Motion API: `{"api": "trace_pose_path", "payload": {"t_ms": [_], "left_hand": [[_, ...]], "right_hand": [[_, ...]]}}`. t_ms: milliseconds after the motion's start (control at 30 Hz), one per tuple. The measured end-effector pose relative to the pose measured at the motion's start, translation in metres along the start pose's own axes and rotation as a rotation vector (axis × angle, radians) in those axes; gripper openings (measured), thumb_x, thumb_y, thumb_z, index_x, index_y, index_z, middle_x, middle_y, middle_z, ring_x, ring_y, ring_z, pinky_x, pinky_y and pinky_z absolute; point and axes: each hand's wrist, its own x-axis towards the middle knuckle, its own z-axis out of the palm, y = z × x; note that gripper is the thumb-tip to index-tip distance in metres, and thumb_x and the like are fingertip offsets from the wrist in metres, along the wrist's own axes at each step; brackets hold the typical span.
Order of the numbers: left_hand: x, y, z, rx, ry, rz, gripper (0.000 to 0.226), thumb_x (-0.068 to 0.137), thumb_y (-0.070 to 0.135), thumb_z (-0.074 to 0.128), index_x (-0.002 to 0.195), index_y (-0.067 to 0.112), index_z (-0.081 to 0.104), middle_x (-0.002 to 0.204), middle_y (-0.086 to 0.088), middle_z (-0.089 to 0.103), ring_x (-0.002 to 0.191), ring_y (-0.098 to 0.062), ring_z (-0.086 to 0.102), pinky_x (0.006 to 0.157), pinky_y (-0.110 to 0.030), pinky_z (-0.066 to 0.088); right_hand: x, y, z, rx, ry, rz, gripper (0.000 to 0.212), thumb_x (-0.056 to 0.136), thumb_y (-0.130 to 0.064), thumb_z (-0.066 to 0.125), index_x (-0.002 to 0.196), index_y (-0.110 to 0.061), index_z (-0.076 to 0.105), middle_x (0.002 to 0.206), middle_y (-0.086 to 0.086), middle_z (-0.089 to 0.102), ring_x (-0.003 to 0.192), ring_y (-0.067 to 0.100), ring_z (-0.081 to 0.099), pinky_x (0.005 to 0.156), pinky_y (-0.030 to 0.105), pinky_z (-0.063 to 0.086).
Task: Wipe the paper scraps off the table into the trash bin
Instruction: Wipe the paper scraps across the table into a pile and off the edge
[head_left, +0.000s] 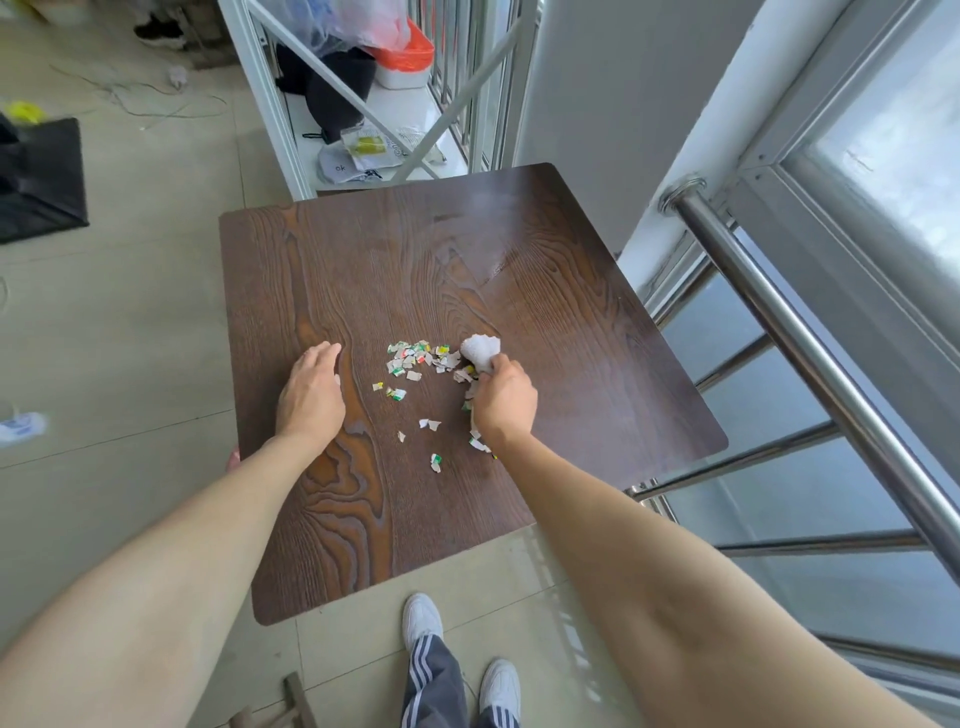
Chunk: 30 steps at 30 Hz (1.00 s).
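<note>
Small torn paper scraps (415, 358), white with green, yellow and red bits, lie in a loose pile in the middle of a dark wooden table (571, 322). A few more scraps (430, 424) are scattered nearer to me. My right hand (503, 400) is closed around a white cloth (480, 351), which presses on the table at the right edge of the pile. My left hand (311, 392) rests flat on the table left of the scraps, fingers apart and empty. A black trash bin (39, 182) stands on the floor at the far left.
A white metal rack (332, 104) with bags and containers stands beyond the table's far edge. A steel railing (810, 364) and a window run along the right side. My feet in white shoes (423, 618) stand on the tiled floor at the table's near edge.
</note>
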Motion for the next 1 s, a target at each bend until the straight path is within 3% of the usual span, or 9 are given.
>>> {"api": "trace_pose_path", "payload": {"t_ms": [100, 300, 467, 633, 1000], "left_hand": [[-0.001, -0.001, 0.0, -0.003, -0.001, 0.004, 0.047, 0.097, 0.005, 0.039, 0.144, 0.009, 0.036, 0.152, -0.007, 0.034, 0.141, -0.025, 0.03, 0.116, -0.04, 0.028], [-0.005, -0.001, -0.004, -0.004, -0.024, 0.023, 0.047, 0.097, 0.007, 0.041, 0.144, 0.009, 0.036, 0.153, -0.007, 0.033, 0.142, -0.024, 0.029, 0.116, -0.04, 0.028], [-0.019, -0.003, -0.007, 0.01, -0.046, 0.064, 0.045, 0.097, 0.009, 0.043, 0.141, 0.008, 0.04, 0.151, -0.007, 0.036, 0.139, -0.025, 0.033, 0.112, -0.042, 0.033], [-0.041, -0.016, -0.009, 0.06, 0.0, 0.032, 0.041, 0.094, 0.01, 0.047, 0.135, 0.008, 0.049, 0.147, -0.007, 0.043, 0.137, -0.026, 0.034, 0.107, -0.047, 0.038], [-0.048, -0.029, 0.0, -0.035, 0.005, 0.052, 0.044, 0.097, 0.01, 0.044, 0.141, 0.012, 0.043, 0.153, -0.003, 0.036, 0.144, -0.022, 0.026, 0.116, -0.039, 0.026]], "right_hand": [[0.005, -0.007, 0.002, 0.076, -0.053, -0.051, 0.026, 0.094, -0.012, 0.044, 0.112, -0.005, 0.061, 0.115, 0.016, 0.061, 0.106, 0.037, 0.058, 0.082, 0.037, 0.043], [0.016, 0.014, -0.032, 0.023, 0.022, -0.182, 0.023, 0.096, -0.014, 0.045, 0.102, -0.008, 0.066, 0.097, 0.01, 0.057, 0.083, 0.028, 0.057, 0.069, 0.028, 0.038], [0.012, 0.058, -0.062, -0.172, 0.067, -0.238, 0.023, 0.095, -0.015, 0.047, 0.106, -0.01, 0.066, 0.101, 0.013, 0.057, 0.082, 0.037, 0.061, 0.07, 0.039, 0.051], [-0.022, 0.081, -0.054, -0.296, 0.07, -0.118, 0.026, 0.091, -0.005, 0.043, 0.106, -0.008, 0.063, 0.102, 0.017, 0.054, 0.085, 0.039, 0.06, 0.063, 0.036, 0.04], [-0.055, -0.009, 0.012, 0.093, 0.064, 0.133, 0.022, 0.094, -0.004, 0.04, 0.111, 0.0, 0.052, 0.12, 0.017, 0.054, 0.102, 0.04, 0.059, 0.084, 0.04, 0.043]]}}
